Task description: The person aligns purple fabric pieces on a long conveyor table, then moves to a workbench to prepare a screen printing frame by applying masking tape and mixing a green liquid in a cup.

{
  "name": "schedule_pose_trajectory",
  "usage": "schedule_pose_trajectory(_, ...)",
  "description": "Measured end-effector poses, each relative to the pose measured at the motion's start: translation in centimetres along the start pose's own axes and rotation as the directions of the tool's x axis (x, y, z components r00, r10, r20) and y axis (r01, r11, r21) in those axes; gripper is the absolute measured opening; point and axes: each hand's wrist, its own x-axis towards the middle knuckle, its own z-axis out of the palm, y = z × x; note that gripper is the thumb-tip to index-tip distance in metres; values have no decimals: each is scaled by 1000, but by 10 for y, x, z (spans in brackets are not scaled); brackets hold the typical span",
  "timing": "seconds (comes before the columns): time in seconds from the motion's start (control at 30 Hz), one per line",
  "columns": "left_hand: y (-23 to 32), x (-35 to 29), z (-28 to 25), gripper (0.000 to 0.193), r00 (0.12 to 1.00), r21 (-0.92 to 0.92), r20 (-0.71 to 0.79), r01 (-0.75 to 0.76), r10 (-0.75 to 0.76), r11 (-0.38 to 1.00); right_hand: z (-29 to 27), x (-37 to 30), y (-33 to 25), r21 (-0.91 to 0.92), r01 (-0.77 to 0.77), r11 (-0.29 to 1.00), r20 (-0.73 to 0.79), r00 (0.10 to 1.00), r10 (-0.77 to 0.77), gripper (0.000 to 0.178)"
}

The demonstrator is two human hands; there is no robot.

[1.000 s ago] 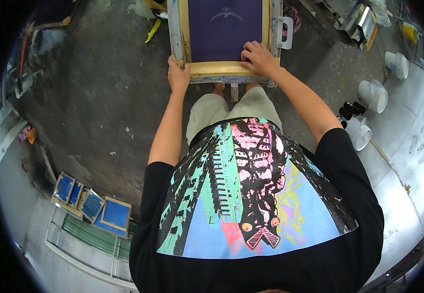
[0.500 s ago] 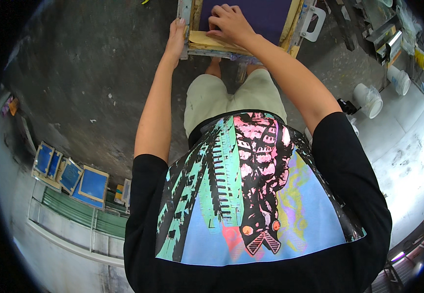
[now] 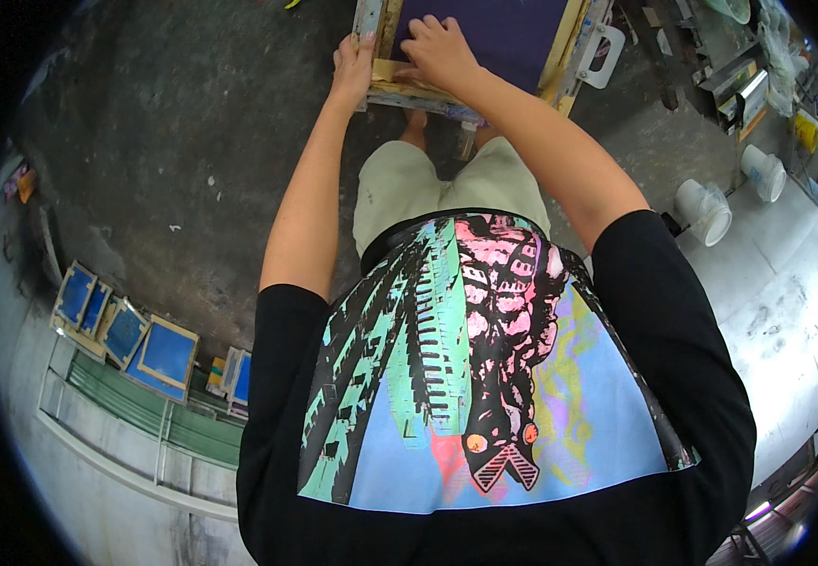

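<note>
At the top of the head view is a screen printing frame [image 3: 385, 97] with pale rails and a dark purple panel [image 3: 512, 42] inside. My left hand [image 3: 352, 71] is closed round its left rail near the lower left corner. My right hand [image 3: 439, 55] reaches over the lower rail, fingers apart and slightly bent against the dark panel. Its thumb points towards a short tan strip [image 3: 385, 71] in the lower left inner corner; whether it presses on the strip I cannot tell. The far end of the frame lies outside the picture.
A white handle [image 3: 602, 57] sticks out on the frame's right side. White buckets [image 3: 706, 212] and metal bars [image 3: 748, 99] are to the right, beside a pale sheet-like surface [image 3: 767, 302]. Several blue framed screens [image 3: 168, 357] lean by a green panel [image 3: 135, 406] at lower left.
My right hand has shifted slightly down relative to the frame, its fingers now more spread. Less of the tan strip along the lower edge shows. My left hand keeps its hold on the rail.
</note>
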Motion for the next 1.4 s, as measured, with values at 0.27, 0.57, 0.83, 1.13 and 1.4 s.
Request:
schedule_pose_trajectory(0.27, -11, 12, 7, 91, 999, 103, -27, -25, 27, 994, -51, -92, 66, -102, 48, 994, 298, 954, -15, 40)
schedule_pose_trajectory(0.57, -2, 15, 6, 97, 999, 177, -32, 19, -14, 984, -69, -141, 98, -308, 142, 941, 390, 921, -11, 26)
schedule_pose_trajectory(0.83, -5, 24, -8, 98, 983, 34, 180, 33, -39, 999, -39, -128, 61, 173, -199, 965, 342, 931, 130, 18)
schedule_pose_trajectory(1.13, -1, 23, -6, 101, 993, 154, 114, 10, -28, 988, 7, -38, -40, 516, -328, 792, 253, 941, 225, 36)
schedule_pose_trajectory(1.4, 16, 19, -10, 106, 987, 121, 151, 43, -62, 992, 20, -2, -55, 536, -343, 771, 290, 933, 213, 32)
